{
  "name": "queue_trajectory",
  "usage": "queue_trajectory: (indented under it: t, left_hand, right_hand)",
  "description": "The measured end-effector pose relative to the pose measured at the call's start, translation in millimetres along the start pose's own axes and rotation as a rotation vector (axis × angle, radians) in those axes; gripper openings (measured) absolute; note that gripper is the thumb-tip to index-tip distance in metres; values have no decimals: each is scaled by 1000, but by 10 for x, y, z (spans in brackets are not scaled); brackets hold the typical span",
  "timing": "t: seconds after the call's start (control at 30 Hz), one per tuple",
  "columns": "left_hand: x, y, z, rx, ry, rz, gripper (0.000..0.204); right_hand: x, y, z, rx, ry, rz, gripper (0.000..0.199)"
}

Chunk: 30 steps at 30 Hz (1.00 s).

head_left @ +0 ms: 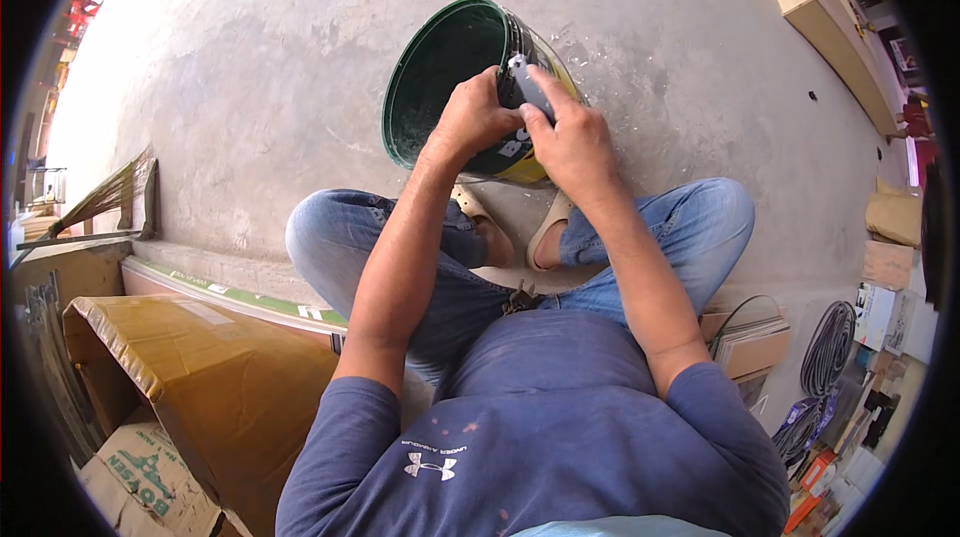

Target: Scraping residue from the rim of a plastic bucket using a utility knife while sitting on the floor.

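**A:** Green plastic, dusty inside: that is the bucket you have tipped on its side on the concrete floor, mouth turned toward your left, just beyond your crossed legs. Its outer wall shows black and yellow where your hands cover it.

**B:** And what are your hands doing on it?

**A:** Your left hand is clenched over the bucket's near rim, knuckles up, fingers wrapped around the edge. Your right hand lies against the outer wall just beside the left, and it grips a small grey flat tool between thumb and fingers. The tool's tip points up and away from you, resting against the rim. Whether it is a scraper or a blade, you cannot tell from here.

**B:** Where do you sit in all this?

**A:** On the floor in blue jeans, legs folded, pale sandals right under the bucket. The two hands touch each other at the rim.

**B:** Anything around you?

**A:** A brown cardboard box stands open at your left knee, with a broom further off by the wall. On your right lie coiled black cable and stacked cartons, and a long pale wooden board lies well apart at the far right.
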State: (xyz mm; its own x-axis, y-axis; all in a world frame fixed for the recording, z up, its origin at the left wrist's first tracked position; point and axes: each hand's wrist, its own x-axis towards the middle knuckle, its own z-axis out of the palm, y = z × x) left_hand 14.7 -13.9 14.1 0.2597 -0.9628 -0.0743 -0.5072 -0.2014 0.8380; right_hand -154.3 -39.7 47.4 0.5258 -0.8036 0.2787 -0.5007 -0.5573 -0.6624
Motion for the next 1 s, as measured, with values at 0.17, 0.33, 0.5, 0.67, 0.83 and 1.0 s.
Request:
queue_trajectory:
  t: [0.17,0.33,0.5,0.67,0.83,1.0]
  left_hand:
    - [20,60,31,47,-8,-12,51]
    - [-48,53,-10,32,11,-3,48]
    - [-51,39,26,13,42,6,71]
    - [-7,-15,70,-6,55,43,80]
    - [-37,-54,110,-35,83,68,73]
    - [-100,23,281,1,14,118,75]
  right_hand:
    - [13,144,79,31,50,52,42]
    - [225,456,24,50,129,178,44]
    - [81,385,-15,516,-117,442,45]
    - [8,170,27,173,-66,189,49]
    - [65,-19,-16,-73,-162,200,44]
    - [504,335,-9,-115,-59,138,43]
